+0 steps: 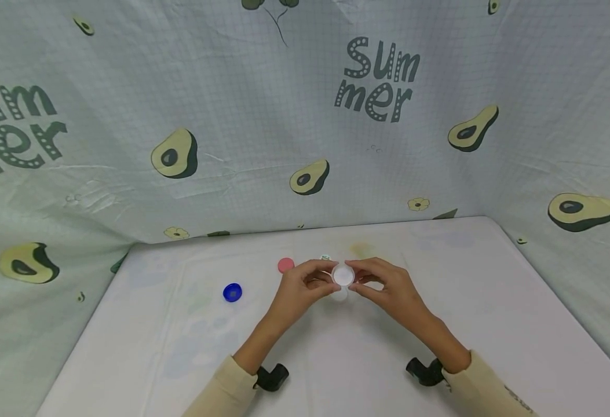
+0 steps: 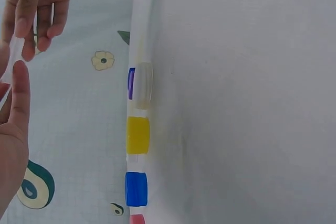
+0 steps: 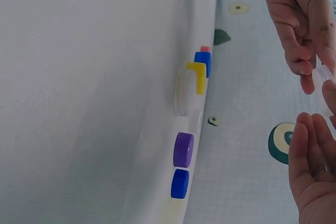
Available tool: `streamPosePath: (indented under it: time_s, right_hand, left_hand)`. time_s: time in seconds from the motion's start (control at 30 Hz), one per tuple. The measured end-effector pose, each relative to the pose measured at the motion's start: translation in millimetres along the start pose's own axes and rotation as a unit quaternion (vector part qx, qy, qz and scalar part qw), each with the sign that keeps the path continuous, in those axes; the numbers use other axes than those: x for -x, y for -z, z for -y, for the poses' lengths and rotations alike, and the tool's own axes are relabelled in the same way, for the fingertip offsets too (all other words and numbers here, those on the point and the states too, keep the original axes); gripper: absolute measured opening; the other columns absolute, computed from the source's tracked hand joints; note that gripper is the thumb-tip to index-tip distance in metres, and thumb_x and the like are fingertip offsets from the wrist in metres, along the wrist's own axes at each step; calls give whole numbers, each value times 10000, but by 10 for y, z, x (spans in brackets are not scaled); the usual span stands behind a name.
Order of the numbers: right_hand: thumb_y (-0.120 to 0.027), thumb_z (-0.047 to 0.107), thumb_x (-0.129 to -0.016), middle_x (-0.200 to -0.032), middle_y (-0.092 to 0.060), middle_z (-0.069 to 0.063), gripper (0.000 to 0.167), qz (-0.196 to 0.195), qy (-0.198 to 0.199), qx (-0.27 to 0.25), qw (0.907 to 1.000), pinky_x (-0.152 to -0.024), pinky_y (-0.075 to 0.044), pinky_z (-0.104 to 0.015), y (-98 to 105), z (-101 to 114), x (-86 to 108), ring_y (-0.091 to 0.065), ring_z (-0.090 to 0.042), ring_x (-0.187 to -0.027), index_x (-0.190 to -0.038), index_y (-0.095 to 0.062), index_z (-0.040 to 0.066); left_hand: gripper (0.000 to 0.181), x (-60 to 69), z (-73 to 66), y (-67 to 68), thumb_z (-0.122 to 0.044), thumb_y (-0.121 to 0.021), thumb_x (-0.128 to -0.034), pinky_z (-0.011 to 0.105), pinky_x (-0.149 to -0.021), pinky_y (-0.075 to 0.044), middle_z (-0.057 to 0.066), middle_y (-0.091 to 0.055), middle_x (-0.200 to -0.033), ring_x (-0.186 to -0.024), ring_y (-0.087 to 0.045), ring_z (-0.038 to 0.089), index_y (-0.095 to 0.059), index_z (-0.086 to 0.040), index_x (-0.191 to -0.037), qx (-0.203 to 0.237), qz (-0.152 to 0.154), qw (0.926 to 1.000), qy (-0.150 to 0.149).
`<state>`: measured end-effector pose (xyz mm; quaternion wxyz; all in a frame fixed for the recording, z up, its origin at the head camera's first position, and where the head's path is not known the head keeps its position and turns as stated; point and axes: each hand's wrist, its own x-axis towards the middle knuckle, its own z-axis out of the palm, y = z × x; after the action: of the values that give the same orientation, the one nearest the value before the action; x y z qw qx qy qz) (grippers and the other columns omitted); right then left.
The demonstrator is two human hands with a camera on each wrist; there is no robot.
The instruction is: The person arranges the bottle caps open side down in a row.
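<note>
In the head view my left hand (image 1: 307,282) and my right hand (image 1: 385,284) pinch a round white translucent lid (image 1: 343,275) from either side, thumbs below and fingers above. It is held up over the table and hides part of a pale clear lid (image 1: 340,295) lying beneath. The left wrist view shows the held lid (image 2: 16,51) edge-on at the far left, between the right hand (image 2: 44,6) above and the left hand (image 2: 13,140) below. In the right wrist view the held lid (image 3: 321,80) is at the right edge, partly covered by fingers.
A red lid (image 1: 285,264) and a blue lid (image 1: 232,292) lie left of the hands. The wrist views also show a yellow lid (image 2: 138,136) and a purple lid (image 3: 183,149) on the white table (image 1: 179,359). An avocado-print cloth (image 1: 252,127) hangs behind.
</note>
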<state>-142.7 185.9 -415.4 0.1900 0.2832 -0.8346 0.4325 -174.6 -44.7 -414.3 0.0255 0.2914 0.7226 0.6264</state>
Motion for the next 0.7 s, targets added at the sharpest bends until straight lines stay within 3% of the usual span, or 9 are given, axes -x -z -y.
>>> streamPosePath:
  time_s: [0.33,0.47,0.7]
  right_hand:
    - [-844,120,-826,-1196,-734,-7,460,166,-412,276,9986,-815,-619,-387,-25,51,-12,-735,-176,-964,-1266,-707,118]
    - [-841,97,-830,-1165,-744,0,450,217,-529,239,9981,-819,-618,-356,-66,59,-37,-735,-178,-946,-1260,-711,111]
    - [-826,113,-848,-1141,-737,2,438,315,-686,100,9971,-870,-599,-307,-161,57,-82,-713,-116,-938,-1269,-704,101]
  left_hand:
    - [404,42,11,27,-92,-823,-845,262,-880,-586,36,-720,-1139,-1001,-699,177,-712,-78,-1234,-444,-15,9990,-90]
    - [415,75,18,50,-96,-813,-854,260,-909,-573,78,-726,-1175,-1015,-711,191,-701,-51,-1251,-520,-53,9984,-205]
    - [385,115,50,128,-124,-800,-869,282,-907,-578,35,-732,-1185,-1039,-714,142,-718,-84,-1243,-624,-126,9979,-111]
